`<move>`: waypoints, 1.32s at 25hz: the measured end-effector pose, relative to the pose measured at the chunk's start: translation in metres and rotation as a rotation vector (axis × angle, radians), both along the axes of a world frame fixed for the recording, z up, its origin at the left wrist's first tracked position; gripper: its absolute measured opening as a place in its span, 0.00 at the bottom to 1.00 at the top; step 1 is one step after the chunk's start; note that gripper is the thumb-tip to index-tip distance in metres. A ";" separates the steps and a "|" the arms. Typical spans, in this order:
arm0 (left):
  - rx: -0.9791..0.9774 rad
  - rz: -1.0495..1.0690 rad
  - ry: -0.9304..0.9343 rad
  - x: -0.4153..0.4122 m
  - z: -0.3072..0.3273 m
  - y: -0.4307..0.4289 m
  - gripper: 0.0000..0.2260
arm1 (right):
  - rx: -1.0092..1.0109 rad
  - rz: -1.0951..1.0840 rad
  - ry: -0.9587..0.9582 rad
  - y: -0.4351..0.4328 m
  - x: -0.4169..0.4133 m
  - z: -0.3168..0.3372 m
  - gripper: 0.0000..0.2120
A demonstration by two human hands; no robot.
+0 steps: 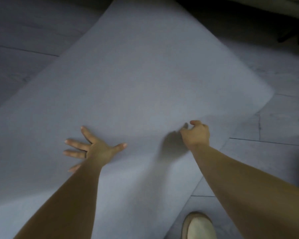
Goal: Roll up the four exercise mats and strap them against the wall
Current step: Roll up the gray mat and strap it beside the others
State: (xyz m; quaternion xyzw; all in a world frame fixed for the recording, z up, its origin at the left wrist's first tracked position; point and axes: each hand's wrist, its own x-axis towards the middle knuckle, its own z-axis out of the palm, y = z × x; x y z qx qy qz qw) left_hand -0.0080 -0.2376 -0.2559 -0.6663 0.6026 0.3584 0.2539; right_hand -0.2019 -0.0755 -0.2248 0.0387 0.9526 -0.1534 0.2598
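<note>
mat (128, 80): flat on floor (16, 49), unrolled, running toward 12–1 o'clock
left hand (95, 149): fingers splayed, palm pressed on mat
right hand (196, 133): curled, grip unclear through blur
handling: likely light, floppy foam; take near short edge, 6 o'clock

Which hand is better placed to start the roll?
Right, probably. The right hand is curled, fingers bent as if pinching the mat, though blur hides the contact. The left hand is spread flat on the mat, suited to pinning it rather than gripping.
</note>
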 end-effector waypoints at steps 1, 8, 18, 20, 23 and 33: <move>-0.018 0.003 0.004 0.001 0.001 0.001 0.67 | 0.020 -0.101 0.023 0.010 -0.004 0.000 0.24; -0.201 -0.043 0.096 0.013 0.002 0.020 0.51 | 0.018 -0.462 -0.042 0.064 0.004 -0.019 0.35; -0.062 -0.387 0.576 0.030 0.062 0.087 0.38 | -0.564 -0.557 0.172 0.030 0.027 0.052 0.09; -0.094 -0.427 0.678 0.026 0.082 0.096 0.38 | -0.679 -0.547 0.134 0.021 0.041 0.069 0.03; -0.228 -0.565 0.726 0.019 0.117 0.105 0.39 | -0.899 -0.542 0.049 0.008 0.055 0.111 0.07; -0.887 -0.829 0.471 0.083 0.349 0.157 0.45 | -1.069 -0.331 -0.398 0.040 0.141 0.360 0.04</move>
